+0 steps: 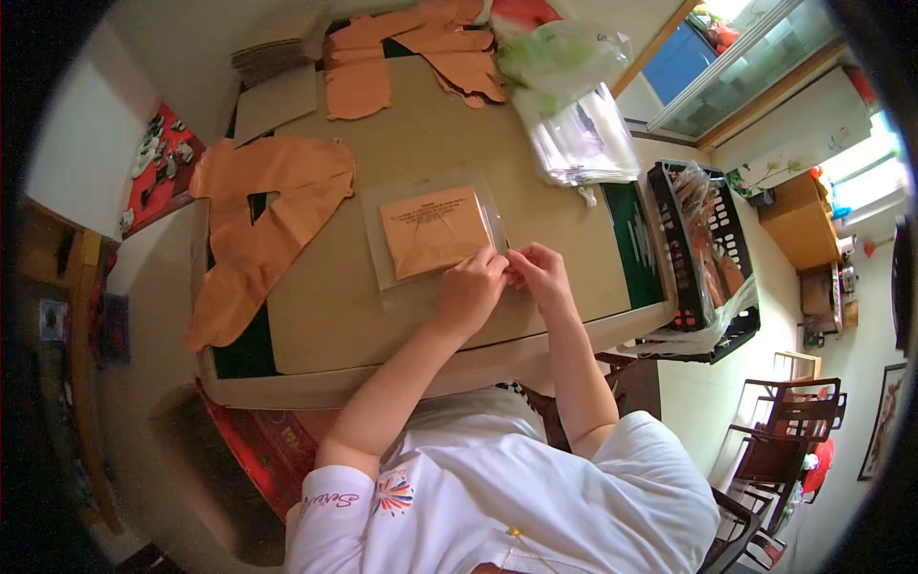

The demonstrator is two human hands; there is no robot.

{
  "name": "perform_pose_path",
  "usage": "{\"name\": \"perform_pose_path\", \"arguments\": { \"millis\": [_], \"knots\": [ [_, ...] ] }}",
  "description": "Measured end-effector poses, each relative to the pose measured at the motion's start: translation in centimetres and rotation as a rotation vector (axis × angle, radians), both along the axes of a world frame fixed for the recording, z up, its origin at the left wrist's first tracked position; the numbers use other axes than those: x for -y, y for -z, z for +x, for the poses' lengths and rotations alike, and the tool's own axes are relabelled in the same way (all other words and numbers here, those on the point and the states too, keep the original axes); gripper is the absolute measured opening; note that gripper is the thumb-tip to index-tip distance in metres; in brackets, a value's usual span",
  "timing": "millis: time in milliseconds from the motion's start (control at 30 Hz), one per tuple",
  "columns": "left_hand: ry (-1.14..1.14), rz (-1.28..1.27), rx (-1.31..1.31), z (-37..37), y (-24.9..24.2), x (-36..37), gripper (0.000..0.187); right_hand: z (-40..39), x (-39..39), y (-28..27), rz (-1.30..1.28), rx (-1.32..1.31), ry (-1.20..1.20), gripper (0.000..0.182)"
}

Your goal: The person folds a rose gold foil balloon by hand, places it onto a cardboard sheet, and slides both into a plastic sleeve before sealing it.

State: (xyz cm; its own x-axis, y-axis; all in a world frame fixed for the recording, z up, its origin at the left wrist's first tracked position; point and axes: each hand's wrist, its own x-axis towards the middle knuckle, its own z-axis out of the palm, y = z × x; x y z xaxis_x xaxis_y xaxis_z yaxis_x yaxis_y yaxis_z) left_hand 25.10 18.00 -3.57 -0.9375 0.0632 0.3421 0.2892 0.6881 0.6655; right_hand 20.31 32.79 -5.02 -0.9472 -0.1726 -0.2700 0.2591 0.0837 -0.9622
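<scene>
A folded rose-gold foil balloon (pixel 435 234) lies inside a clear plastic bag (pixel 378 251), with small dark print across its upper part. My left hand (pixel 478 277) is closed in a pinch at the bag's lower right edge. Right beside it, my right hand (pixel 537 275) pinches at the same edge, fingertips touching or nearly touching those of the left. Exactly what lies between the fingertips is partly hidden. An unfolded flat foil balloon (pixel 273 225) with a triangular hole is spread left of the bag.
Brown cardboard (pixel 535 306) covers most of the table. More flat foil balloons (pixel 359 81) lie at the far side. A stack of clear plastic bags (pixel 588 143) sits at the far right. Beyond the right edge stands a black crate (pixel 679 253) of packed pieces.
</scene>
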Motion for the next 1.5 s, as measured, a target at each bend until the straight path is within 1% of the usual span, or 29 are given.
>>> {"name": "perform_pose_path", "arguments": {
  "millis": [67,167,267,367,467,667,767,867,967,1067,1167,1367,1500],
  "knots": [
    [-0.025,0.018,0.107,-0.2,0.2,-0.3,0.013,0.3,-0.1,0.1,-0.017,-0.033,-0.014,0.017],
    [-0.030,0.208,0.141,-0.5,0.7,-0.1,0.013,0.6,-0.1,0.3,0.021,-0.093,-0.008,0.017],
    [-0.045,0.116,0.118,-0.1,-0.5,0.4,0.012,0.9,-0.1,-0.1,0.025,-0.113,-0.012,0.015],
    [-0.011,0.030,0.135,0.3,-0.8,0.1,0.011,1.1,0.1,-0.1,0.000,-0.110,-0.022,0.013],
    [-0.025,-0.078,0.065,0.3,-0.8,-0.1,0.009,1.0,0.0,0.4,-0.010,-0.116,-0.015,0.013],
    [-0.021,-0.150,-0.011,0.3,-0.8,-0.4,0.007,1.2,0.0,0.2,-0.057,-0.093,-0.004,0.013],
    [0.002,-0.189,0.008,0.3,-0.1,-0.5,0.009,1.2,0.1,0.2,-0.060,-0.105,-0.002,0.014],
    [-0.025,-0.065,-0.054,0.9,0.3,-0.2,0.011,1.0,0.2,0.1,-0.055,-0.094,0.058,0.014],
    [-0.064,0.052,0.024,1.8,0.3,0.8,0.009,1.0,0.3,0.1,-0.049,-0.080,0.077,0.014],
    [-0.062,0.086,0.074,1.4,-1.1,1.5,0.008,1.1,0.4,0.4,-0.057,-0.092,0.061,0.014],
    [0.006,-0.025,-0.029,0.4,-1.1,1.0,0.005,1.0,0.1,1.1,-0.083,-0.124,0.027,0.014],
    [0.027,-0.172,-0.003,-0.6,0.1,0.0,0.004,1.3,-0.1,1.1,-0.072,-0.144,0.021,0.015],
    [0.012,-0.149,-0.030,-0.2,0.1,0.1,0.006,1.1,0.2,1.3,-0.083,-0.125,0.021,0.015]
  ]
}}
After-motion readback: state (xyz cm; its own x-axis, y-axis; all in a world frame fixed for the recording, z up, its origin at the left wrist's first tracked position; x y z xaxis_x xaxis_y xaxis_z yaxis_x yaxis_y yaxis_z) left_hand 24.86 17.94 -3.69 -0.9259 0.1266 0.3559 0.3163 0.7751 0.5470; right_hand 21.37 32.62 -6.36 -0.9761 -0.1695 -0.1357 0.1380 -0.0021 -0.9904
